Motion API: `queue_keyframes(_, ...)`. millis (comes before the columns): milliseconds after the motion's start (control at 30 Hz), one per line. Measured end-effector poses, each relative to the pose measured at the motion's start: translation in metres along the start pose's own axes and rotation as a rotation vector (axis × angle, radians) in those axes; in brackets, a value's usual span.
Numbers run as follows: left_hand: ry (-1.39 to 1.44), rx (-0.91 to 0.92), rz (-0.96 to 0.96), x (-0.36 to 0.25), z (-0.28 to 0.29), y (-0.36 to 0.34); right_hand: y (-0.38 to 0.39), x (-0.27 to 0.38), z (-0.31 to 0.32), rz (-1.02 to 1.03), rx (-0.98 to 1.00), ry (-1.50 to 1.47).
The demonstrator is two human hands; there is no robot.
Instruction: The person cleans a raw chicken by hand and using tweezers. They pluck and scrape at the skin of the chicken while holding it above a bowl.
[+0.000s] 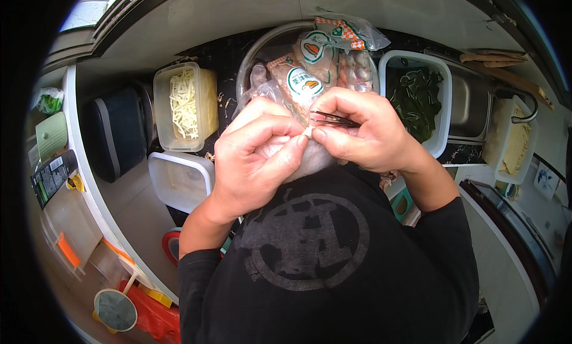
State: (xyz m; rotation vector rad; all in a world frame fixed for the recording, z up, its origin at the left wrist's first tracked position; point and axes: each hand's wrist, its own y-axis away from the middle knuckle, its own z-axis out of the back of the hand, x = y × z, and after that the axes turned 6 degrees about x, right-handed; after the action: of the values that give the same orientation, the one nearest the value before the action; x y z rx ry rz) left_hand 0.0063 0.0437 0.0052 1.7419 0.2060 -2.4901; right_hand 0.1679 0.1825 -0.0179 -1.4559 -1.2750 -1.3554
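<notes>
My left hand (262,147) is closed, its thumb and index finger pinching a small pale piece (307,132) at the centre, over a whitish, plastic-looking bundle (301,162). My right hand (363,135) grips a slim black tool (333,120), perhaps tweezers, and its thumb meets the same pale piece. The two hands' fingertips almost touch. Just beyond them, a metal basin (244,67) holds several clear food bags with printed labels (311,58) and pale brown contents. What the bundle under my fingers is, I cannot make out.
Left of the basin are a tub of pale shreds (185,103), an empty tub (182,180) and a dark box (119,129). To the right stand a tub of dark green strips (417,94), a sink (471,106), a tap (524,119) and a container of pale food (512,150).
</notes>
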Motion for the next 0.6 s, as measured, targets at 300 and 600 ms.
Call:
queue_keyframes(300, -0.004, -0.027, -0.028, 0.0016, -0.0012, -0.0012, -0.0007, -0.0044, -0.0025, 0.183, -0.067, 0.122)
queue_keyframes(600, -0.061, -0.020, -0.071, -0.0038, 0.0004, -0.0021, -0.0007, -0.0005, -0.0054, 0.269, -0.087, 0.292)
